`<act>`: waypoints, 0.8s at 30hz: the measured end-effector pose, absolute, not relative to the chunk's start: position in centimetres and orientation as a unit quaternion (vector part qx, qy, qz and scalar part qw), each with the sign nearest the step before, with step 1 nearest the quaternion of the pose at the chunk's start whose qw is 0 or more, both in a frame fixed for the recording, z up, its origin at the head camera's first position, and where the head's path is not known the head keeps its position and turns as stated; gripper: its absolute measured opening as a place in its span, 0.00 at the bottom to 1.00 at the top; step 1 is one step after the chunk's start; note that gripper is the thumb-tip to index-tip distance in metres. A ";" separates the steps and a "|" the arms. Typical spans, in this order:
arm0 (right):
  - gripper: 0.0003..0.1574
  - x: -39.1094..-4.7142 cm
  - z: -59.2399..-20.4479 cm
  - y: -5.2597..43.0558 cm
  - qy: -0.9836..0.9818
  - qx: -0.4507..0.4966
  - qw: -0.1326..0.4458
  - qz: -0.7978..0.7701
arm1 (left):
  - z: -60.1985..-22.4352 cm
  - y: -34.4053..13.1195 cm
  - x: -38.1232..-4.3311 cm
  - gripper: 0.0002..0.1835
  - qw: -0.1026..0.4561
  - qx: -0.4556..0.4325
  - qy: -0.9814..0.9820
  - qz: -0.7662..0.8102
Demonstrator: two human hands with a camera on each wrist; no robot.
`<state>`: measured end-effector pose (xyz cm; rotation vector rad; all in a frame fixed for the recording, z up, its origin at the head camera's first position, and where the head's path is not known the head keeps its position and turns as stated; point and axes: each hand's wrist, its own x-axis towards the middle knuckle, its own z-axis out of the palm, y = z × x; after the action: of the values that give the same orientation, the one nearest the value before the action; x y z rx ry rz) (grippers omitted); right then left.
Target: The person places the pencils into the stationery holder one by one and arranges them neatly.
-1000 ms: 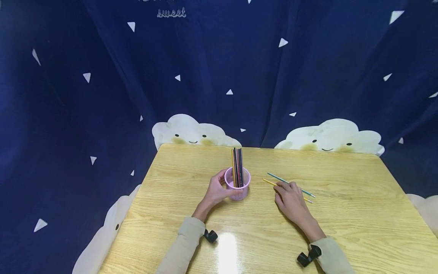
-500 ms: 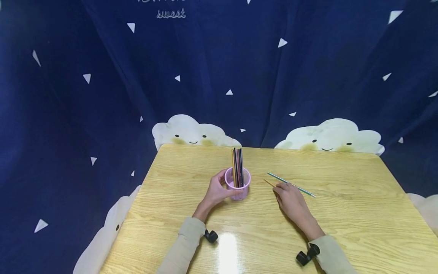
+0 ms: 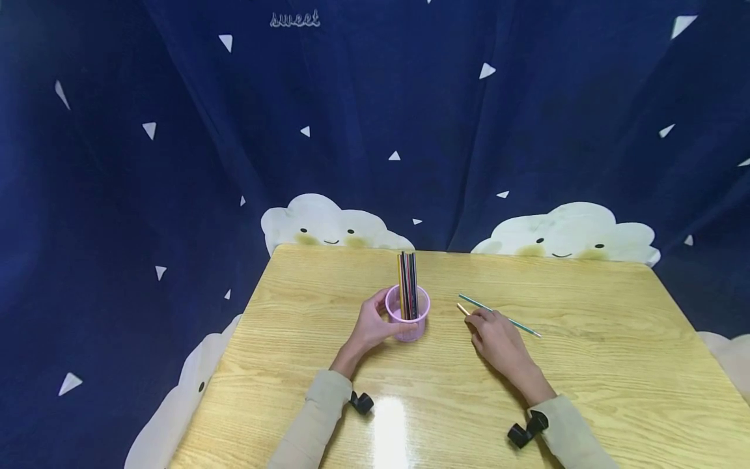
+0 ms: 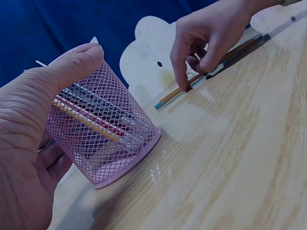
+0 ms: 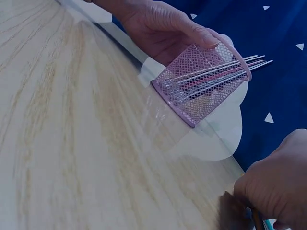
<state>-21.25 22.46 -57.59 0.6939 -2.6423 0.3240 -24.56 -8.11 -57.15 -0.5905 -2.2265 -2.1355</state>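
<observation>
My left hand (image 3: 370,326) grips a pink mesh pencil cup (image 4: 108,139) round its side, thumb along the rim. The cup stands upright on the table with several pencils (image 3: 407,280) in it, yellow, red and dark ones, leaning to the back. To the right, my right hand (image 3: 500,342) pinches a yellow pencil (image 3: 462,309) between thumb and fingers, low over the table. Only its front end shows past the fingers in the head view. Just behind that hand a teal pencil (image 3: 524,327) lies slantwise on the wood, partly covered by the fingers.
The light wooden table (image 3: 281,306) reaches back to a dark blue curtain (image 3: 351,98) printed with clouds and white triangles. A bright light reflection (image 3: 389,430) shows near the front. Black wrist cameras sit at both beige sleeves (image 3: 574,433).
My right hand has taken hold of the yellow pencil, and its rear end no longer shows beyond the hand. The left hand, the cup and the teal pencil have stayed in place.
</observation>
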 end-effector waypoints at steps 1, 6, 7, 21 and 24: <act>0.17 -21.3 -57.5 22.5 -0.943 0.247 0.188 0.120 | -57.1 -8.1 -24.6 0.46 0.001 -0.188 -0.711 -0.678; 0.19 -21.3 -56.7 22.2 -0.941 0.249 0.173 0.148 | -57.2 -8.2 -24.6 0.46 0.005 -0.185 -0.717 -0.672; 0.19 -21.3 -56.5 22.1 -0.941 0.247 0.171 0.155 | -57.2 -8.1 -24.6 0.46 0.005 -0.184 -0.719 -0.671; 0.31 -21.2 -53.0 21.2 -0.913 0.240 0.138 0.300 | -57.0 -8.2 -24.8 0.46 0.005 -0.192 -0.716 -0.671; 0.33 -21.1 -52.7 21.0 -0.903 0.248 0.145 0.320 | -57.0 -8.3 -24.5 0.46 0.002 -0.189 -0.721 -0.667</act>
<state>-21.14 20.99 -52.71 0.7134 -2.6017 0.9219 -24.52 -8.26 -57.00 -0.5922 -2.2632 -2.0917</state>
